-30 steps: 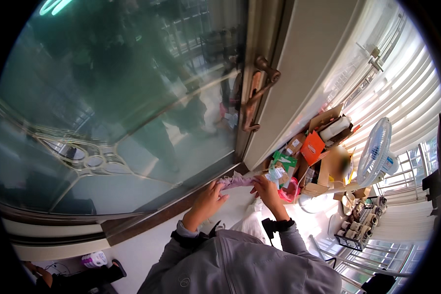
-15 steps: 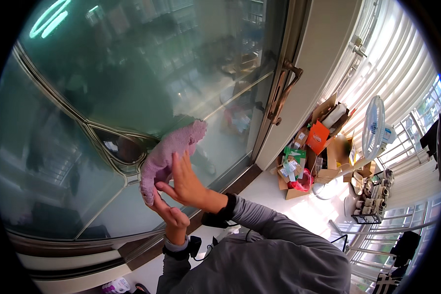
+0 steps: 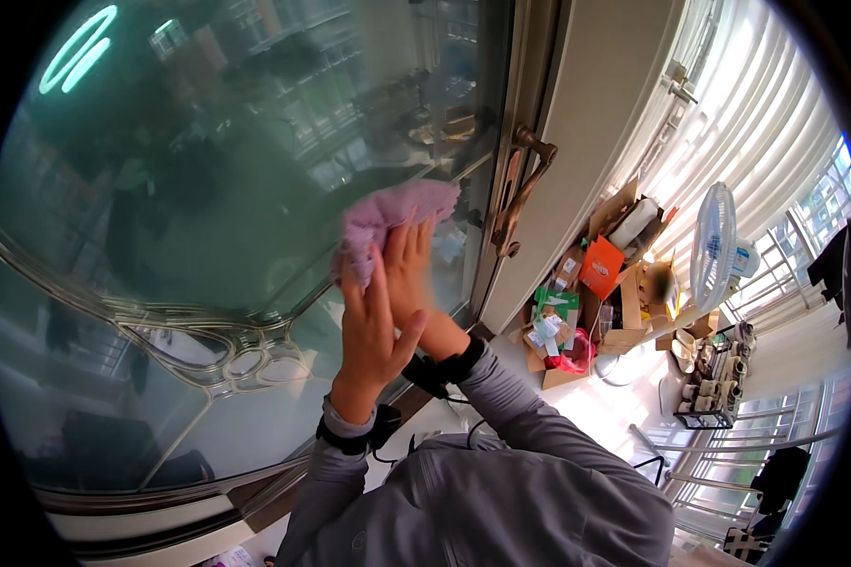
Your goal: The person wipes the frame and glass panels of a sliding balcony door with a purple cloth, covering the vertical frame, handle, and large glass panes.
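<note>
We located the mauve-pink cloth [image 3: 388, 204] against the glass door panel [image 3: 189, 208], to the left of the bronze-coloured door handle [image 3: 528, 189] and above and to the right of the metal-lined ornament [image 3: 234, 364] set into the glass. We noted that the cloth had a soft, matte surface and a bent outline: a broader section ran toward the handle, and a narrower section turned downward along its left side. Its outer border was uneven and slightly ragged, the colour was paler along the upper section, and shallow folds darkened the lower left portion. Slight blur left the weave too indistinct for us to identify. We held no pinch on the cloth. The right hand [image 3: 409, 279] lay with extended fingers over its lower edge, palm side toward the glass. The left hand [image 3: 369, 331] stood just beside it, fingers straight and upward, thumb spread wide, with the fingertips at the lower left end of the cloth; we could not tell how firmly either hand pressed.
</note>
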